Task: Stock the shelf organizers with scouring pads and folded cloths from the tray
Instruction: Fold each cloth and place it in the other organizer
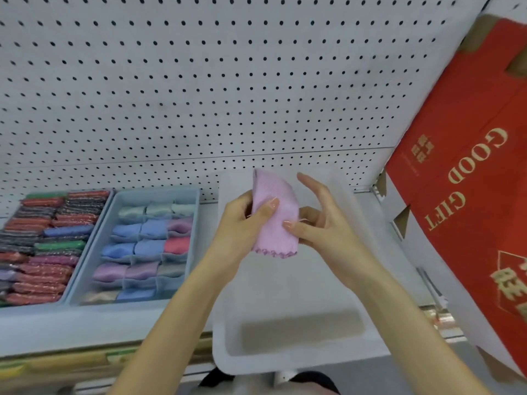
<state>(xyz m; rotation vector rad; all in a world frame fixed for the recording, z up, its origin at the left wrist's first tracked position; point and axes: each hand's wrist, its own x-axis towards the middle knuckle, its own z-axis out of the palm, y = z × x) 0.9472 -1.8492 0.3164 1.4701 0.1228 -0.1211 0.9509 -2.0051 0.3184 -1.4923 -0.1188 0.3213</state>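
1. Step in hand (judged): fold the pink cloth (275, 220) into a compact bundle before stocking it.
2. Hand state: the left hand (239, 223) grips the cloth's left edge, with the thumb laid across its face. The right hand (325, 226) pinches the lower right edge under the thumb. Its upper fingers are straight and free of the fabric.
3. Position: the cloth is held upright between both hands at frame centre, scalloped hem downward. It is above the far half of the white tray (288, 357) and appears clear of it.
4. Procedure: bring the side edges together squarely, turn the hem inward, and press the fold flat with the thumbs. Size the bundle to one cell, matching those already stored.
5. Destination: the divided organizer (159, 193) sits on the shelf (114, 323) at centre left, beside the tray and left of both hands. Its lower right cells look least filled, but blur prevents certainty.
6. The scouring pads (42, 246) fill the organizer at far left, well apart from the hands.
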